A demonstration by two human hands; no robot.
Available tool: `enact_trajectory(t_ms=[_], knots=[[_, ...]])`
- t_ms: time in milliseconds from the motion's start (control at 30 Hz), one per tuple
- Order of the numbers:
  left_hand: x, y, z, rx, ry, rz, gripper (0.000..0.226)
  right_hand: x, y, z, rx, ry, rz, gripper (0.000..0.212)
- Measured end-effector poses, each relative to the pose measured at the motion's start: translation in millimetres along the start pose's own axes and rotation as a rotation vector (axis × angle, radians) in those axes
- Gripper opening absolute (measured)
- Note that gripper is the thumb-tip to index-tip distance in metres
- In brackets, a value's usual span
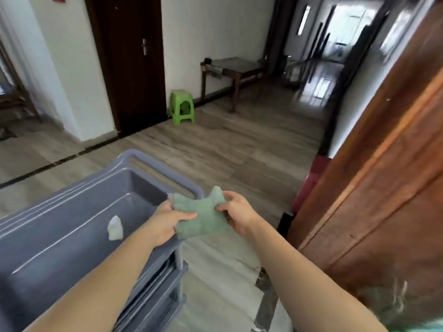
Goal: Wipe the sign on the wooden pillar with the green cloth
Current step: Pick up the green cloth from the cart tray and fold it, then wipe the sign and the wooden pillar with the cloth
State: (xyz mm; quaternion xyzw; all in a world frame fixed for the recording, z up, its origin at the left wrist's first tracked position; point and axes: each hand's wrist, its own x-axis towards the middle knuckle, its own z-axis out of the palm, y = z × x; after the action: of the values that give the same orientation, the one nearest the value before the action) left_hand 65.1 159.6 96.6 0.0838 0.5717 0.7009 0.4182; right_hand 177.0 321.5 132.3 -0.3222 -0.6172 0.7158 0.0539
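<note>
A folded green cloth (202, 215) hangs between both hands, over the right corner of a grey cart. My left hand (167, 224) pinches its left edge, thumb lying across the top. My right hand (238, 213) grips its right side. The wooden pillar (374, 178), brown and panelled, rises along the right edge of the view, an arm's length from the cloth. No sign shows on the part of the pillar that I see.
The grey plastic cart (79, 226) fills the lower left, with a small pale scrap (115, 228) in its top tray. A green stool (181, 107), a dark door (129, 63) and a low wooden table (233, 68) stand across the floor. A corridor opens at the upper right.
</note>
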Motion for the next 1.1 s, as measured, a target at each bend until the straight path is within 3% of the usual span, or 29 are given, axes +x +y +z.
enact_trajectory(t_ms=[67,167,300,400,500,633,733,833,1000,1100], knots=[[8,-2,48,0.059,0.023,0.050,0.103,-22,-4,-44,0.010,0.064,-0.049,0.061],[11,-4,119,0.175,-0.082,0.121,0.118,-59,-9,-113,-0.038,0.124,-0.116,0.068],[14,-16,223,0.405,-0.283,0.195,0.098,-111,-9,-208,-0.079,0.268,-0.180,0.071],[11,-26,312,0.668,-0.290,0.281,0.078,-151,-9,-288,-0.158,0.382,-0.233,0.068],[1,-32,406,0.913,-0.268,0.462,0.054,-185,-14,-376,-0.305,0.497,-0.288,0.051],[-12,-21,516,1.029,-0.324,0.673,0.023,-231,-38,-469,-0.421,0.690,-0.377,0.019],[-22,0,583,1.077,-0.338,0.822,0.012,-255,-71,-516,-0.456,0.797,-0.518,0.007],[-20,26,638,1.067,-0.314,0.965,0.024,-268,-102,-553,-0.394,0.854,-0.613,0.010],[-8,71,714,0.718,-0.478,0.829,0.031,-270,-165,-587,0.106,0.808,-0.721,0.014],[5,95,748,0.569,-0.490,0.888,0.020,-267,-206,-604,-0.068,0.957,-0.831,0.015]])
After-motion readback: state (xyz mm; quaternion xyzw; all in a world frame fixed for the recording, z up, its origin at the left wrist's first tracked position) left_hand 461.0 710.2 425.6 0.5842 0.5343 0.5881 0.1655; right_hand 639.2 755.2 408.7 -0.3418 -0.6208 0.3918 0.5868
